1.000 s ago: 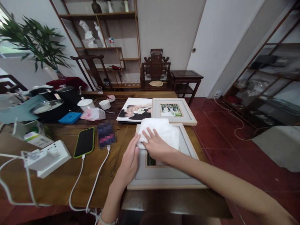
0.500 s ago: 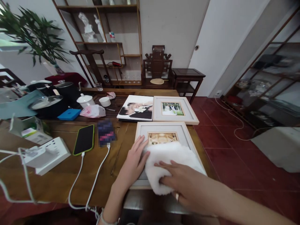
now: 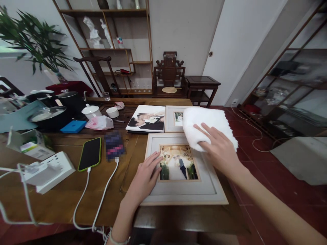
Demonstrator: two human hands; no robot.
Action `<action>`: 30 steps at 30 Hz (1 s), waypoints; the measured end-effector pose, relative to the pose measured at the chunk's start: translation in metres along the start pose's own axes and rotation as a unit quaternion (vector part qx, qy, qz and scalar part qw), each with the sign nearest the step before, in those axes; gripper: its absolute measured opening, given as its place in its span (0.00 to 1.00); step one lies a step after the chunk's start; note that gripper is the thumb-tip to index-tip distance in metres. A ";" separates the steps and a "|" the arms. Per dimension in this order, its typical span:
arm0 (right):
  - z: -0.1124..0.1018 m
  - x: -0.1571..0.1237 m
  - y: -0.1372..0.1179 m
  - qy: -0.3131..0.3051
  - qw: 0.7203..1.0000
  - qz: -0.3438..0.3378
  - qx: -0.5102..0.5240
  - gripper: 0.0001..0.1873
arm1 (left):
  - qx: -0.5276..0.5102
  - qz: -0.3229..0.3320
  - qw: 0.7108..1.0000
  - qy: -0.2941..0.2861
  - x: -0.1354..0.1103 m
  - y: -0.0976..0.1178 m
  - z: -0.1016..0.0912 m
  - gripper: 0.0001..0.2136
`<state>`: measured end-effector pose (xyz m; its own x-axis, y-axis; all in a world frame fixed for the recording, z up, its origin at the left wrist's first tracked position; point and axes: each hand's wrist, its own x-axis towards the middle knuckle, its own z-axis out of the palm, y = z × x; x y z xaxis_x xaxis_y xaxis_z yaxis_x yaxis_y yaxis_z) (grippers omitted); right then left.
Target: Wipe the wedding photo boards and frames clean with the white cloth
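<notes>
A light-wood picture frame (image 3: pixel 184 198) lies face up near the table's front edge, a wedding photo visible in its middle. Resting flat on its left side is my left hand (image 3: pixel 145 173), fingers stretched out and holding nothing. My right hand (image 3: pixel 221 146) grips a fluffy white cloth (image 3: pixel 208 117), its fingertips pressed into the fabric. The cloth is over the frame's upper right corner and covers much of a second picture frame (image 3: pixel 170 124) behind it; whether it touches either cannot be told. To the left of that frame is a photo album (image 3: pixel 136 126).
Left on the wooden table (image 3: pixel 107 204) are a green-cased phone (image 3: pixel 90 154) and a white power strip (image 3: pixel 56 170) with cables. Behind them stand a blue box (image 3: pixel 73 126), a lidded white pot (image 3: pixel 90 111) and a dark pan (image 3: pixel 48 117). Red floor tiles lie to the right.
My right hand has moved the white cloth up and away from the front frame's lower right, uncovering its photo. My left hand has stayed on the frame's left side.
</notes>
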<state>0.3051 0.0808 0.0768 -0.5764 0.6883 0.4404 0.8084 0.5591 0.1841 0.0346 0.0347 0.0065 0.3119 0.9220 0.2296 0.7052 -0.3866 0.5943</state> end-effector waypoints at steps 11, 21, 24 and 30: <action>0.009 -0.017 -0.038 -0.200 0.979 -0.026 0.011 0.24 | -0.005 -0.017 1.000 0.006 0.001 0.000 0.001 0.17; -0.046 -0.045 -0.076 -0.300 0.944 -0.072 0.114 0.24 | 0.008 -0.019 1.000 0.001 0.002 0.000 0.001 0.19; -0.028 -0.039 -0.067 -0.266 0.958 -0.032 0.104 0.26 | 0.007 -0.016 1.000 0.007 0.001 -0.001 0.002 0.19; 0.026 0.002 -0.019 -0.140 0.988 -0.015 0.064 0.30 | 0.005 -0.005 1.000 -0.010 0.002 -0.002 0.001 0.20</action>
<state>0.2858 0.0836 0.0514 -0.6248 0.7613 0.1731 0.7791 0.6226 0.0735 0.0343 0.0371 0.0051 0.3164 0.9254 0.2086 0.7148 -0.3772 0.5889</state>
